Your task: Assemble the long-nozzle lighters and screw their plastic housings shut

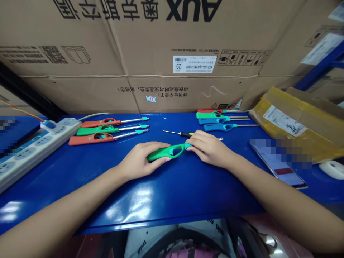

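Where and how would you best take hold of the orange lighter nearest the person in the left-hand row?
Probably by its broad handle, left of the trigger opening, from above and the near side. The lighter lies flat with its thin metal rod pointing right, and a green lighter lies close behind, crowding the far side.

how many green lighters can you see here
3: the held green lighter in the middle, the middle lighter of the left group, and the second-farthest lighter of the right group. None looks hidden.
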The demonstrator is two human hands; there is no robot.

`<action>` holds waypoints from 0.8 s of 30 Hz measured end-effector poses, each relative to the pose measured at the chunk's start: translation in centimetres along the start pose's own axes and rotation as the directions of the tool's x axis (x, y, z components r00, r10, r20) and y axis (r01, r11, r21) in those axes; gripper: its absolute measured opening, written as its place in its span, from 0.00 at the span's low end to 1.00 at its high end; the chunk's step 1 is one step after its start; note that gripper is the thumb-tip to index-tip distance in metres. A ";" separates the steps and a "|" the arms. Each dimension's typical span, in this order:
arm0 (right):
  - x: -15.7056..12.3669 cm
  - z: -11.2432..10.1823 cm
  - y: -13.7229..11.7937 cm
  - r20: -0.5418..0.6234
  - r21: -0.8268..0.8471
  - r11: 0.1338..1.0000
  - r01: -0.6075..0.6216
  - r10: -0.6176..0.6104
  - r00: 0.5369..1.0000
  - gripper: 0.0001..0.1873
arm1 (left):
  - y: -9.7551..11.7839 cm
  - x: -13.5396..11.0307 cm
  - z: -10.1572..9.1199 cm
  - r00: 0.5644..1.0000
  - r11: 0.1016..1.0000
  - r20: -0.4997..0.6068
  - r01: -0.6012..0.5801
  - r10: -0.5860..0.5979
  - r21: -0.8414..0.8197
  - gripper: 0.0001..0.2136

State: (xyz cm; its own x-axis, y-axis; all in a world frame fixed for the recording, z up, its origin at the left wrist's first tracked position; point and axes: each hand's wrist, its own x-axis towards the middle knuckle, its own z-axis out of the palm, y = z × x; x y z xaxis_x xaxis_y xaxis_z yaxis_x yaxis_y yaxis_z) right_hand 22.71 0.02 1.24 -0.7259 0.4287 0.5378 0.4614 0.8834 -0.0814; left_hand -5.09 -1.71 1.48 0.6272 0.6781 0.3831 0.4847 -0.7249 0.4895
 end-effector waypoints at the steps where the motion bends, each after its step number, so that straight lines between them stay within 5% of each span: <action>1: 0.0 0.1 0.0 -0.002 -0.011 1.000 0.009 -0.010 1.000 0.12 | 0.1 0.0 0.1 1.000 1.000 -0.007 0.004 -0.004 -0.012 0.17; 24: -0.7 1.4 -0.9 0.055 -0.102 0.991 0.088 -0.082 0.995 0.13 | -0.3 -0.8 1.0 0.999 0.999 0.037 0.009 -0.007 -0.051 0.16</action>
State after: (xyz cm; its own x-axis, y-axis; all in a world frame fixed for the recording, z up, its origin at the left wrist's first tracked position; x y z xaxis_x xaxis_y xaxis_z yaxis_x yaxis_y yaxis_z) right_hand 22.12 -0.80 -0.22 -0.7886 0.3643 0.4955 0.4455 0.8938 0.0519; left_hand -5.12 -2.20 0.19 0.6456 0.6784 0.3507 0.4585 -0.7116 0.5324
